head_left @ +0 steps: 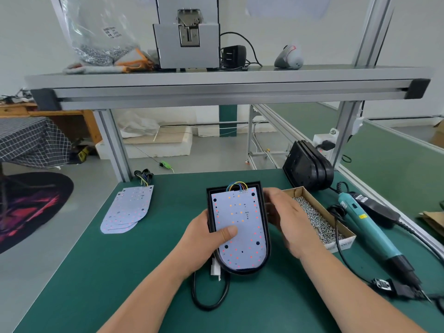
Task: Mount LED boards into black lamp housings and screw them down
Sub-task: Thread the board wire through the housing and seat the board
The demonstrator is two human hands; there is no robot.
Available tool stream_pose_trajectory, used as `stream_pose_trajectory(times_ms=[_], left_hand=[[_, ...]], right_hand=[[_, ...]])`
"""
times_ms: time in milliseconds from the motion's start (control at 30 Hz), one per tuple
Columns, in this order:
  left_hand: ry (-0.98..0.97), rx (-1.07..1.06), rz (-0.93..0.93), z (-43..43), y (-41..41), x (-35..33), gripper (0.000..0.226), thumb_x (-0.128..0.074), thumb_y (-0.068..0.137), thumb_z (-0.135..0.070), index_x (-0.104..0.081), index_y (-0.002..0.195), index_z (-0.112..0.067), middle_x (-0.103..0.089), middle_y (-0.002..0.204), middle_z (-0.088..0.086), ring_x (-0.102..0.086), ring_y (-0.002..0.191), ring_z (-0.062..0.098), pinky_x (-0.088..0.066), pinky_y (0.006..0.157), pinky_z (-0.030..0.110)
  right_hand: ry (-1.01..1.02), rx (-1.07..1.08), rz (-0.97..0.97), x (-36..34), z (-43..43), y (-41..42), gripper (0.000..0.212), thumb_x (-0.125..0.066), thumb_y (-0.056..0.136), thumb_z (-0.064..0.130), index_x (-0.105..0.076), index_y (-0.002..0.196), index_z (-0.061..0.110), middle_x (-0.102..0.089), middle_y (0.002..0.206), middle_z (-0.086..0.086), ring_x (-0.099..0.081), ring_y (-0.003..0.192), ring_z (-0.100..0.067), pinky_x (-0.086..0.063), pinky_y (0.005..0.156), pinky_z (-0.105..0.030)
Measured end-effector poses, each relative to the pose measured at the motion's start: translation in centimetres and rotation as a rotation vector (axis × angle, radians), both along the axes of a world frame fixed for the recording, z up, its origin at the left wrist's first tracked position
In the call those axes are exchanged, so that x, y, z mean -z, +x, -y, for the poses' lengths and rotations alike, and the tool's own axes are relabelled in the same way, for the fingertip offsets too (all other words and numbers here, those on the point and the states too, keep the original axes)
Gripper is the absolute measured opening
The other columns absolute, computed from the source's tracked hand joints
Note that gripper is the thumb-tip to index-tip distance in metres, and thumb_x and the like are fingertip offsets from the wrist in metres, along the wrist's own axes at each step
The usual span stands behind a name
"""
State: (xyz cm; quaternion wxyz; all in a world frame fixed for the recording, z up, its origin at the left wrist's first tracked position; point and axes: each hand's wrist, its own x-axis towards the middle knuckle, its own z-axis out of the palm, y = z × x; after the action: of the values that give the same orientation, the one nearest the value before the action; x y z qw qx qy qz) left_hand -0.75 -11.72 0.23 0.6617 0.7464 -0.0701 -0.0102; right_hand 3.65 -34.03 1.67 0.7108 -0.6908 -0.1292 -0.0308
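The black lamp housing (265,239), rounded at its near end, lies mid-table holding a white LED board (242,227) dotted red and orange; the left hand (206,239) grips its left wall, thumb pressing the board; the right hand (290,224) hovers slack beside its right wall.

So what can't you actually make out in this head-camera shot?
- Right hand: motion-blurred; hides the lamp housing's right wall.
- LED board: screw holes too small to tell whether filled.
- Screwdriver: tip blurred.
- Bag label on the shelf: too small to read.
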Motion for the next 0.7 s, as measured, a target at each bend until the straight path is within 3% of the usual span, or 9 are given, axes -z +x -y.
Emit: stream_pose_trajectory(times_ms=[100,167,300,467,500,567,600,700], left_hand=[[0.002,0.076,-0.011,0.2,-0.3,0.1,0.053,-0.085,0.088,-0.034,-0.064,0.135,-0.022,-0.077,0.128,-0.009,-0.073,0.12,0.013,-0.059,0.096,0.028],[0.012,0.113,-0.009,0.2,-0.3,0.0,0.052,-0.084,0.089,-0.036,-0.064,0.136,-0.024,-0.076,0.13,-0.009,-0.072,0.121,0.013,-0.058,0.095,0.025],[0.017,0.128,0.004,0.0,-0.4,-0.2,0.059,-0.082,0.087,-0.05,-0.064,0.136,-0.024,-0.075,0.132,-0.009,-0.071,0.123,0.012,-0.058,0.1,0.027],[0.018,0.099,0.017,0.5,-0.3,0.0,0.061,-0.079,0.085,-0.053,-0.065,0.135,-0.021,-0.076,0.13,-0.007,-0.072,0.122,0.014,-0.059,0.102,0.035],[0.012,0.09,0.019,0.6,-0.3,0.1,0.059,-0.079,0.086,-0.051,-0.065,0.134,-0.02,-0.076,0.129,-0.007,-0.072,0.121,0.015,-0.059,0.101,0.035],[0.0,0.063,0.025,0.6,-0.3,0.1,0.049,-0.078,0.09,-0.043,-0.066,0.131,-0.02,-0.077,0.127,-0.007,-0.073,0.119,0.014,-0.06,0.095,0.03],[-0.012,0.047,0.03,0.6,-0.4,0.1,0.046,-0.077,0.091,-0.04,-0.066,0.13,-0.019,-0.078,0.126,-0.008,-0.074,0.117,0.014,-0.059,0.092,0.027],[-0.035,0.012,0.038,0.6,-0.4,0.2,0.044,-0.076,0.091,-0.039,-0.067,0.127,-0.017,-0.079,0.122,-0.007,-0.075,0.113,0.014,-0.059,0.088,0.025]], right_hand=[[0.061,-0.102,0.019,-0.1,0.2,0.1,0.028,-0.056,0.106,0.01,-0.072,0.126,0.022,-0.076,0.123,-0.004,-0.071,0.111,-0.015,-0.056,0.087,-0.025],[0.003,-0.214,0.017,0.1,0.0,-0.2,0.037,-0.066,0.096,0.01,-0.071,0.13,0.023,-0.076,0.126,-0.004,-0.072,0.116,-0.017,-0.058,0.088,-0.029],[-0.086,-0.238,-0.002,0.1,-0.7,-0.3,0.036,-0.068,0.084,0.025,-0.076,0.119,0.027,-0.079,0.117,-0.001,-0.075,0.107,-0.017,-0.061,0.08,-0.03],[-0.3,-0.15,0.064,0.3,-0.4,-0.1,0.036,-0.061,0.088,0.019,-0.075,0.102,0.049,-0.078,0.106,0.018,-0.071,0.095,0.003,-0.06,0.083,-0.031],[-0.336,-0.133,0.073,0.3,-0.4,-0.2,0.037,-0.059,0.089,0.019,-0.074,0.099,0.051,-0.077,0.102,0.021,-0.068,0.09,0.008,-0.059,0.082,-0.026],[-0.441,-0.09,0.122,0.8,-0.4,0.3,0.041,-0.057,0.094,0.012,-0.073,0.091,0.05,-0.074,0.092,0.028,-0.061,0.079,0.015,-0.05,0.073,-0.008],[-0.531,-0.065,0.16,1.1,-0.3,0.6,0.041,-0.056,0.098,0.006,-0.072,0.085,0.041,-0.073,0.084,0.025,-0.058,0.073,0.013,-0.046,0.069,-0.005],[-0.666,-0.054,0.135,1.1,-1.0,1.2,0.054,-0.044,0.107,0.0,-0.057,0.063,0.027,-0.053,0.062,0.011,-0.043,0.055,0.001,-0.037,0.048,-0.008]])
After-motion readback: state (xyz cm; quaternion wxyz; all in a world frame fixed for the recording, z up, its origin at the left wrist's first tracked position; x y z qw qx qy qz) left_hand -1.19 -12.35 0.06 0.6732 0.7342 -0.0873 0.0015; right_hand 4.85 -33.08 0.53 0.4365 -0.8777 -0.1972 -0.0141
